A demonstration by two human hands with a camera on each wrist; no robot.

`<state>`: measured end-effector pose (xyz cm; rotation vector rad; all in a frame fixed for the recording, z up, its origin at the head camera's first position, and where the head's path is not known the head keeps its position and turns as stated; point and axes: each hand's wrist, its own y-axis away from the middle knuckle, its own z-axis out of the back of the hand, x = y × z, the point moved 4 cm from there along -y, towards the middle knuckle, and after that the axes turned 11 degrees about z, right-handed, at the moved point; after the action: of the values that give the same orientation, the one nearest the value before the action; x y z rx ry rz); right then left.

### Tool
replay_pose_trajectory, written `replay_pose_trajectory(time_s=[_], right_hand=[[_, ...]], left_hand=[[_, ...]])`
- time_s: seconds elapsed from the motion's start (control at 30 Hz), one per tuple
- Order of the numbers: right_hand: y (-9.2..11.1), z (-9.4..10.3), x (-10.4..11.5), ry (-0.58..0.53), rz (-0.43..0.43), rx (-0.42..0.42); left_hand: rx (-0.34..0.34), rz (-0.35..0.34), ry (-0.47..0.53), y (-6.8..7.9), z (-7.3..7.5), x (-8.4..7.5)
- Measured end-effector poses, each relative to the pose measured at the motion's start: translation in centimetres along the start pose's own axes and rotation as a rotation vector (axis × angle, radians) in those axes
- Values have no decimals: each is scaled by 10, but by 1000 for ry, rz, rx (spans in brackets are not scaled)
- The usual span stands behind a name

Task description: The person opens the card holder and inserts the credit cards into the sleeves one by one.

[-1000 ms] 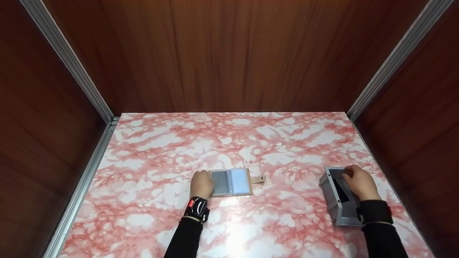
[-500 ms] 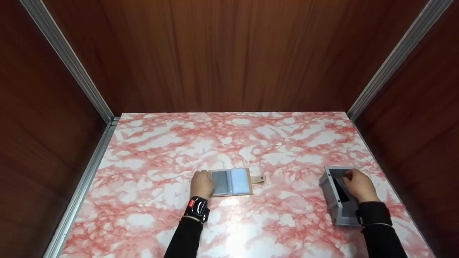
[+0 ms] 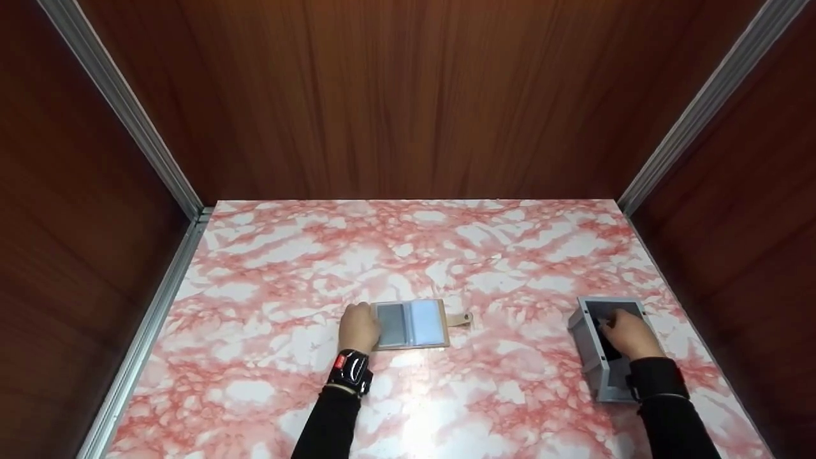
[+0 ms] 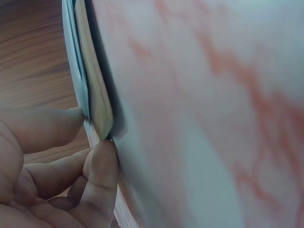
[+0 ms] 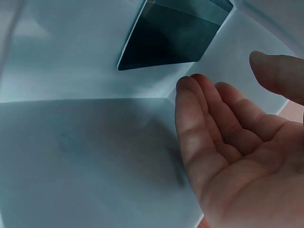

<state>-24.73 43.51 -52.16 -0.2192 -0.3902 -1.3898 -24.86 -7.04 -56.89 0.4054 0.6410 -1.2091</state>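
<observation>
An unfolded card holder (image 3: 424, 323) with clear plastic sleeves, a tan cover and a snap strap lies on the table, left of the middle. My left hand (image 3: 359, 328) pinches its left edge; in the left wrist view the thumb (image 4: 47, 126) is on the sleeve side and a finger (image 4: 102, 166) on the cover side. At the right, my right hand (image 3: 632, 335) reaches into a grey open-topped box (image 3: 593, 363). Inside it, a dark card (image 5: 175, 38) leans against one wall. The right thumb is apart from the curved fingers (image 5: 192, 123), with nothing between them.
The marbled pink and white tabletop (image 3: 408, 255) carries both the card holder and the box. Brown wood-look panels (image 3: 408, 102) enclose the back and sides, with metal rails (image 3: 121, 108) along the corners. The box stands near the right panel.
My right hand has moved left and lower within the box, closer to the dark card. The left hand and the card holder have stayed in place.
</observation>
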Motion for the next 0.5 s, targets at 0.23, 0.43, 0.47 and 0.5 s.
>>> replay_pose_trajectory(time_s=[0.23,0.43,0.47,0.5], right_hand=[[-2,-3,1,2,13,13],[-3,-5,0,-6,9,61],[-3,-5,0,-10,6,68],[-3,-5,0,-14,1,79]], left_hand=[[-3,0,18,0,0,1],[-15,-15,39,0,2,1],[-13,-14,41,0,2,1],[-11,-13,38,0,2,1]])
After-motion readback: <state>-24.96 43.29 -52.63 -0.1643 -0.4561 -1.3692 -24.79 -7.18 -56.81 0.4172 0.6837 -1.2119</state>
